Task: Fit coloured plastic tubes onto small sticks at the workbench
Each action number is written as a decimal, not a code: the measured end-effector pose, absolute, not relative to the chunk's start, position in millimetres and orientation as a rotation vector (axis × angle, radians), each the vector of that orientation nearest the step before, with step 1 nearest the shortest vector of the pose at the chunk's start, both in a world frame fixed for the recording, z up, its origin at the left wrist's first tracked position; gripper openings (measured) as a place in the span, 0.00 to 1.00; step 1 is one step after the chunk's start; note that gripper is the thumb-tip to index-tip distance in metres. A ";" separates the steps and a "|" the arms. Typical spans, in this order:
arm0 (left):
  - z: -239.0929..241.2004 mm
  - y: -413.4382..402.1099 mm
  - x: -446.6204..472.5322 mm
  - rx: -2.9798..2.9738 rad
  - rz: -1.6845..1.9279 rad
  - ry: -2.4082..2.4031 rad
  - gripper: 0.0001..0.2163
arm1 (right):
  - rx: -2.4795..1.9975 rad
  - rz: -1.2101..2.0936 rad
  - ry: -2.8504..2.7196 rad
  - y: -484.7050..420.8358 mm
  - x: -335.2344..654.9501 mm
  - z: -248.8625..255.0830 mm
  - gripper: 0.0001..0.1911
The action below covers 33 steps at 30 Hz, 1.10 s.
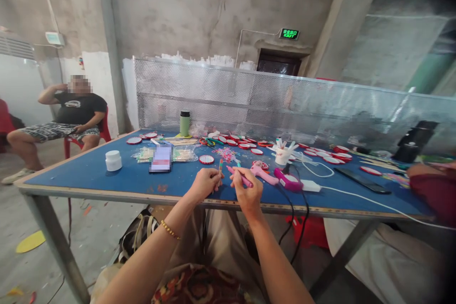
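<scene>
Close to the table's front edge, my left hand (207, 182) is closed with fingers pinched around a thin stick (221, 165) that stands upright and has orange and green on its upper part. My right hand (248, 195) grips a pink pen-like tool (245, 178), its tip pointing left toward the stick. Tip and stick are a small gap apart. A teal piece shows by the right fingers, too small to name. Just beyond both hands lies a pile of small coloured bands (227, 154). A pink glue-gun-shaped tool (264, 174) rests right of my right hand.
On the blue table (135, 181) are a white jar (113, 161), a phone (161, 157), a green tumbler (184, 124), several red-rimmed discs (206, 159), a white cup (282, 156), a purple device (288, 181) and cables. A person (80, 109) sits left; another person's sleeve (432, 192) shows right.
</scene>
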<state>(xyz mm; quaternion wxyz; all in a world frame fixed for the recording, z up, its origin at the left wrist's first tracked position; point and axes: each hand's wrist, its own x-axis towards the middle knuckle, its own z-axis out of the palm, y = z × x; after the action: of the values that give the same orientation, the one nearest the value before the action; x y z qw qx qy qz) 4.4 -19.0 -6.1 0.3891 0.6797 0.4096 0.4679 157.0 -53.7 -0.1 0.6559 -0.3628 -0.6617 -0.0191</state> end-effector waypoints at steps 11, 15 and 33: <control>-14.9 -13.5 0.6 1.793 1.212 1.015 0.13 | -0.984 0.247 -1.227 -86.4 258.2 11.7 0.16; -14.7 -15.2 0.4 1.763 1.192 1.026 0.14 | -0.954 0.468 -1.213 -96.0 263.4 0.3 0.20; -8.8 -21.7 3.6 1.814 1.234 1.013 0.12 | -1.597 -0.101 -1.694 -7.8 231.5 22.4 0.09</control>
<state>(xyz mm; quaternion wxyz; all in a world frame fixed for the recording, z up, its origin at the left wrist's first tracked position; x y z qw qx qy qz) 3.6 -21.7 -8.8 0.3548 0.7017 0.3918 0.4777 231.5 -7.8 22.4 0.3944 -0.6297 -0.6680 -0.0398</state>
